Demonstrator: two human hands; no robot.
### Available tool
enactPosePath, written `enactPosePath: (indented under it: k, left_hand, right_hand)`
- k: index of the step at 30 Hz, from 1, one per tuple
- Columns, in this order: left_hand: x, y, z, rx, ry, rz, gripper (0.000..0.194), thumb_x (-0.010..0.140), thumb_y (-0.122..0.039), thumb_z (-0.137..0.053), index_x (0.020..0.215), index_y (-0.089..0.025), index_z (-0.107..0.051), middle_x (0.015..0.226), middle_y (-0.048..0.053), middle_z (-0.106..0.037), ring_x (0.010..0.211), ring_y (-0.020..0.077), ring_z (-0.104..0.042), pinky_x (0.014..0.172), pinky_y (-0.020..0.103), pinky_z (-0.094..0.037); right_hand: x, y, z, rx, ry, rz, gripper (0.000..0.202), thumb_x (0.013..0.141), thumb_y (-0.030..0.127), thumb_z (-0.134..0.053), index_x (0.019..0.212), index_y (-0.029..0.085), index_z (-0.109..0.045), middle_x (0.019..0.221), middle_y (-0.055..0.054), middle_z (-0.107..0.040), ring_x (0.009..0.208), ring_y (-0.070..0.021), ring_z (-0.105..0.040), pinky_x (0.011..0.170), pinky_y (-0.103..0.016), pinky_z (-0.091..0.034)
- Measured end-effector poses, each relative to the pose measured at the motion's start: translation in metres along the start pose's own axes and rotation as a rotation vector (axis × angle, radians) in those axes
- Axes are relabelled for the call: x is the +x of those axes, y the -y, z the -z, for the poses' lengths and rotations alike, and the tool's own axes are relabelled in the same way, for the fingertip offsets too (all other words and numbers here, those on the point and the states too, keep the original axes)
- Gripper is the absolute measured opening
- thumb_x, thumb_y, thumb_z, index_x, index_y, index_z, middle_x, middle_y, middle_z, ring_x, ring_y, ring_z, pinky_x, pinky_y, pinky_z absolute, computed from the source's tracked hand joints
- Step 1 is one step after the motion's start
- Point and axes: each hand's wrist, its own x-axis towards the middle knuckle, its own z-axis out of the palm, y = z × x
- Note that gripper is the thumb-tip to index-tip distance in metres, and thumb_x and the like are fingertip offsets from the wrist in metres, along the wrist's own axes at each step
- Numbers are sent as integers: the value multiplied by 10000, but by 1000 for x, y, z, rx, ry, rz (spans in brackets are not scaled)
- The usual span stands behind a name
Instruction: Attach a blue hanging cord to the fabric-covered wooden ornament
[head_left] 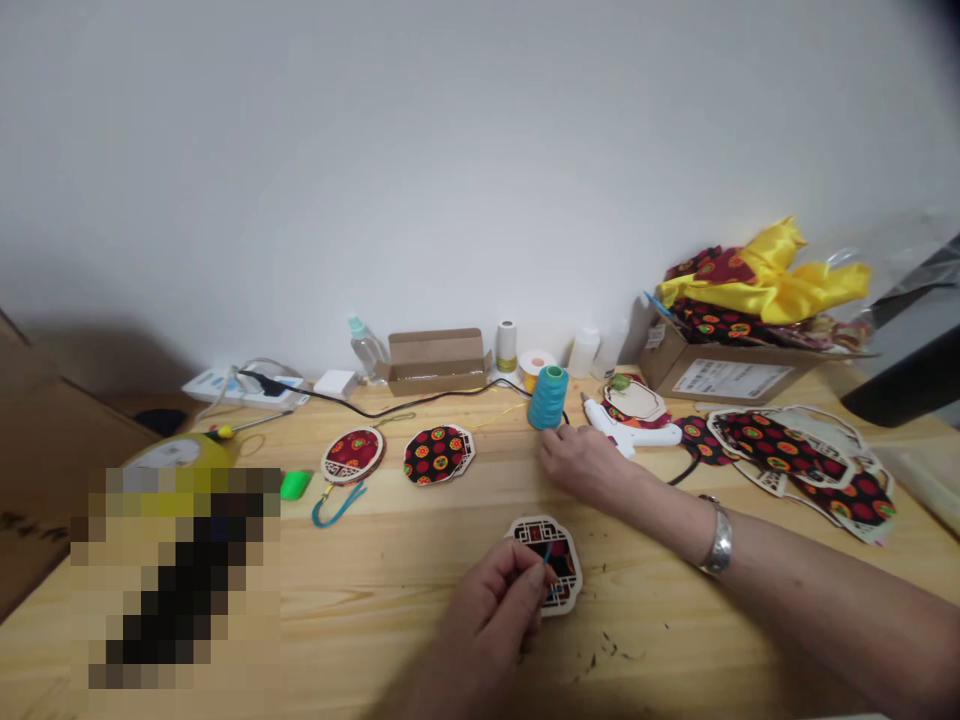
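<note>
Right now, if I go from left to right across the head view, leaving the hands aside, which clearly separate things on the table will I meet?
Bright green object, round framed piece, dark patterned piece, white roll, teal thread cone, white glue gun, pile of framed pieces.

Plain turquoise thread cone (548, 400)

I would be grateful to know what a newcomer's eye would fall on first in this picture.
Probably the bright yellow cloth heaped in the cardboard box at the back right. Next, the teal thread spool standing mid-table, with the right hand just in front. Nearer, the left hand pinches a teal cord over a wood-framed patterned piece.
</note>
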Motion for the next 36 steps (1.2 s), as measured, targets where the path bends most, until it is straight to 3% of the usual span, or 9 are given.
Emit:
enactPosePath:
  k: [5,10,15,20,24,27,30,36]
  left_hand:
    - [1,1,3,-31,17,6,291,798,-459,-508,696,-188,-473,519,-75,-384,474,86,-299,461,214,-242]
    - [2,-2,0,-113,-28,-14,359,725,-531,-566,663,-187,-484,490,-81,-361,447,78,-267,440,212,-210]
    - [3,-3,-2,-197,-28,1,375,680,-538,-613,657,-182,-496,470,-88,-341,434,70,-249,434,208,-182]
    - [3,-1,-1,-182,-24,7,351,704,-514,-601,665,-177,-513,464,-85,-343,430,69,-238,434,207,-178]
    - [3,1,-1,-202,-16,-4,351,704,-513,-604,656,-179,-508,462,-82,-348,432,69,-238,440,210,-184]
    - [3,0,-1,-212,-42,-15,351,697,-505,-618,650,-171,-523,457,-80,-351,434,69,-245,441,215,-186]
    - [3,0,-1,-225,-75,-39,343,694,-488,-634,643,-163,-537,451,-81,-342,435,68,-244,441,215,-183]
    - [4,-2,1,-305,-124,-111,311,708,-441,-650,667,-136,-600,455,-74,-362,434,54,-258,436,200,-188]
  right_hand:
    - [0,-5,1,197,-78,-79,191,767,22,-449,782,105,-620,824,-138,-614,722,-204,-563,566,-291,-411]
    - [2,-25,31,610,-303,-261,130,795,122,-497,743,164,-609,799,-42,-640,745,-147,-575,674,-261,-434]
    - [15,-58,71,1090,-554,-480,164,797,291,-521,772,140,-579,607,8,-561,488,-88,-460,462,-217,-383]
    - [33,-86,111,1468,-719,-549,100,776,189,-523,684,153,-509,717,-19,-583,479,-44,-430,382,-163,-309]
    - [48,-101,142,1632,-801,-563,175,805,79,-467,646,152,-479,633,19,-512,487,-29,-446,388,-132,-317]
    - [56,-106,167,1714,-859,-518,225,842,55,-432,642,152,-472,611,42,-472,485,-11,-447,403,-111,-324]
    - [60,-100,195,1784,-902,-377,242,865,60,-427,645,148,-472,605,55,-460,481,6,-444,422,-94,-324]
    - [53,-56,249,1729,-845,-1,200,865,115,-475,667,140,-489,624,59,-502,515,17,-471,443,-85,-309]
